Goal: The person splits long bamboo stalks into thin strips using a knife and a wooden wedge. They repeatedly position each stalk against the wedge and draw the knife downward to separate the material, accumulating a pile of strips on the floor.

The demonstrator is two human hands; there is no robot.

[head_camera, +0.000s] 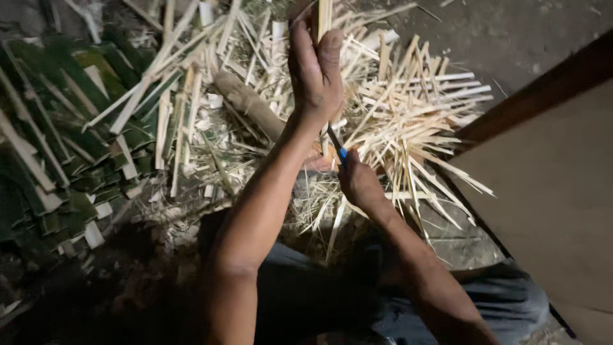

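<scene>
The left hand [314, 70] is closed around a pale bamboo strip [324, 19], holding it upright above the heap of split bamboo slivers [408, 108] on the ground. Just below, the right hand [359, 182] is clenched on a blue-handled knife [336, 144], whose blade meets the strip's lower part. Green-skinned bamboo strips [64, 128] lie to the left; a wooden board [549, 185] stands to the right.

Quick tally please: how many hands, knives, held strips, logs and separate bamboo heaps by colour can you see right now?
Hands: 2, left hand and right hand
Knife: 1, blue handle, in the right hand
Held strip: 1, in the left hand; could be a thin bundle
Log: 1
Green heap: 1
Pale heap: 1
Total: 7
</scene>
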